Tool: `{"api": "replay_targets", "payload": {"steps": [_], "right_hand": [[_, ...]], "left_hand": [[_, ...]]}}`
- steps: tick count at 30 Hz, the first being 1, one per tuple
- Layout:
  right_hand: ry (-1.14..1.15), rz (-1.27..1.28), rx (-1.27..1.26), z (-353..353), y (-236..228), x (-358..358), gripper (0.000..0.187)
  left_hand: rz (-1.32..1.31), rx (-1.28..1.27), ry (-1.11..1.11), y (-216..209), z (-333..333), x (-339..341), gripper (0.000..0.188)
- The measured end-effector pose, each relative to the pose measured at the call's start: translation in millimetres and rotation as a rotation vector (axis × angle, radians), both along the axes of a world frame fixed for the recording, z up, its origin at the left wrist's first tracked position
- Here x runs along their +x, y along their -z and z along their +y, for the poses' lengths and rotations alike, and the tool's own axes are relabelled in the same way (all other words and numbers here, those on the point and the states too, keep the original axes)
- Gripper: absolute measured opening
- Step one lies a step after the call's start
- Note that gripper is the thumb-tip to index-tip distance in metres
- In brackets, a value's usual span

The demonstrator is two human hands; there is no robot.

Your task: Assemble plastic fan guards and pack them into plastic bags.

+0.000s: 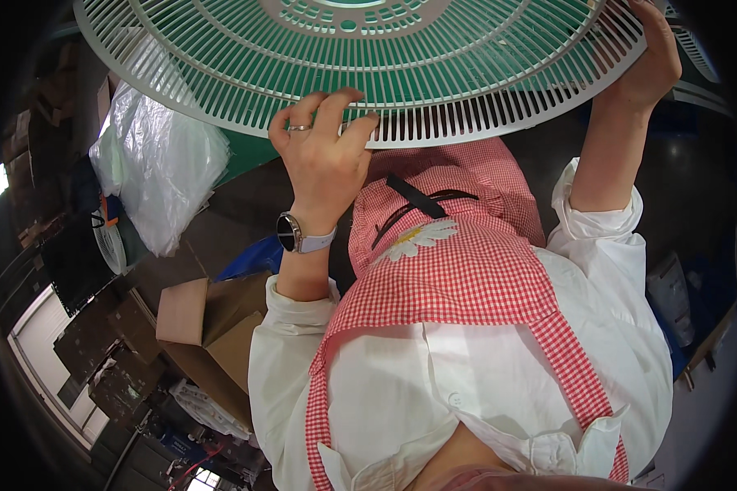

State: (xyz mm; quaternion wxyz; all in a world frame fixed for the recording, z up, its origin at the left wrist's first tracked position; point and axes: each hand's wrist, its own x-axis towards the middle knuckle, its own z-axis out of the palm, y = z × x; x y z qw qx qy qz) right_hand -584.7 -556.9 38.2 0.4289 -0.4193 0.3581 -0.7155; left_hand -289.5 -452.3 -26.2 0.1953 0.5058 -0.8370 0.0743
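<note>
A large round white slatted plastic grille (434, 69), like a fan guard, spans the top of the view, its far part cut off by the upper edge. My left hand (323, 147) grips the near rim, fingers bent over the slats and the thumb side at the edge. It wears a ring and a wristwatch (288, 232). At the right end of the rim, my right hand (646, 69) is closed around the edge, with some fingers hidden behind the grille. Beneath the slats shows a green surface (250, 155).
Clear plastic sheeting (160, 155) hangs at the left of the green surface. Below it stands an open cardboard box (221, 327), with stacked brown boxes (98, 344) farther left. Part of another grille (691, 53) shows at the far right.
</note>
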Motion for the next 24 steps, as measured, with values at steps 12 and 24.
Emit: {"api": "replay_targets", "payload": {"steps": [12,24], "right_hand": [[0.074,0.05,-0.003,2.1,-8.0,9.4,0.037],[0.176,-0.04,0.083,0.1,-4.6,10.9,0.031]], "left_hand": [[0.113,-0.038,0.08,2.7,-0.5,-0.4,0.018],[0.236,-0.009,0.082,-2.2,0.8,5.7,0.033]]}}
